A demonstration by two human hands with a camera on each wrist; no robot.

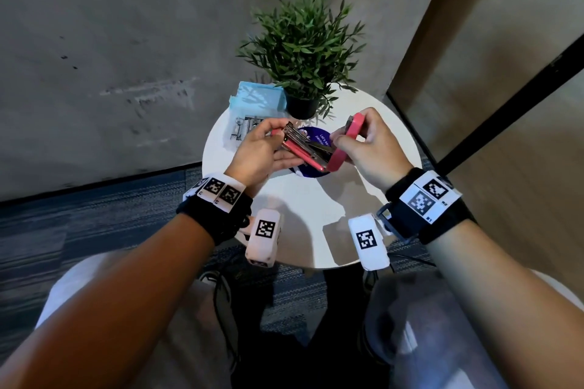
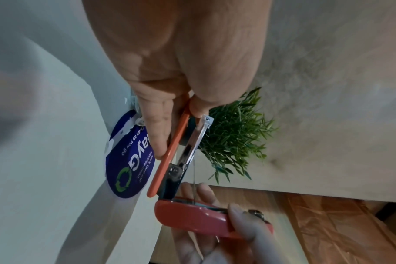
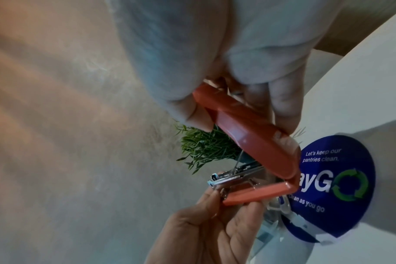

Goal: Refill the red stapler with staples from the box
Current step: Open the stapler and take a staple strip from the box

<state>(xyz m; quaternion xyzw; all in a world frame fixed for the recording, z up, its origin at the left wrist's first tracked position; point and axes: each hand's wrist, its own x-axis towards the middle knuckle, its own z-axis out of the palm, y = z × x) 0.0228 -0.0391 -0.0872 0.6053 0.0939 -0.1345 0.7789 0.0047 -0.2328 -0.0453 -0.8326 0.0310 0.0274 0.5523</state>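
Two hands hold one stapler, hinged wide open above the table. The left hand grips the base: its fingers curl under the red bottom strip and its thumb lies on top near the metal front end, as the left wrist view shows with a finger along the strip. The right hand grips the red top cover, thumb on one side and fingers on the other, tilting it up and away from the base. Between the two hands the single metal staple channel lies exposed; whether staples sit in it cannot be told.

Just under the grip, one round blue sticker lies on the table. Beyond the left hand, on the far edge of the table, lies a small heap of staples on clear wrapping; their number cannot be counted. Just behind the heap stands one pale blue box. Beyond the grip, between the two hands' line and the wall, stands one potted plant, touching neither hand.
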